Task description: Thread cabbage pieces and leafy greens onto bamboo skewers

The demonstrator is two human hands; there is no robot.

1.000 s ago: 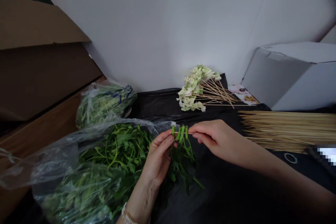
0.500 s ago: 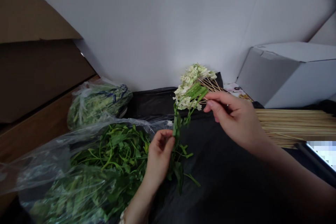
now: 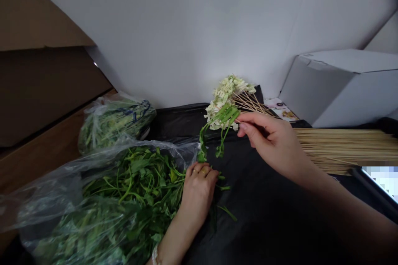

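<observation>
Between the thumb and fingers of my right hand (image 3: pixel 276 143) is a skewer threaded with folded green stems (image 3: pixel 227 114); leafy ends dangle from it, and most of the stick is hidden by the hand. My left hand (image 3: pixel 199 190), palm down, curls its fingers over the right edge of a heap of leafy greens (image 3: pixel 139 174) that look like water spinach. Its fingertips are mostly hidden. The heap spills from an open clear plastic bag (image 3: pixel 74 174). Behind the held skewer lie several skewers of pale cabbage pieces (image 3: pixel 230 87), their sticks pointing right.
A tied bag of greens (image 3: pixel 115 124) rests at the back left, near a brown cardboard box (image 3: pixel 46 87). Bare bamboo skewers (image 3: pixel 345 145) lie in a bundle at right. Behind them stands a white box (image 3: pixel 329 87). Black plastic (image 3: pixel 255 207) covers the work surface.
My left hand has left the hanging leaf, turned palm down and dropped onto the loose greens. The right hand has shifted slightly left with the skewer, whose leafy ends now hang free.
</observation>
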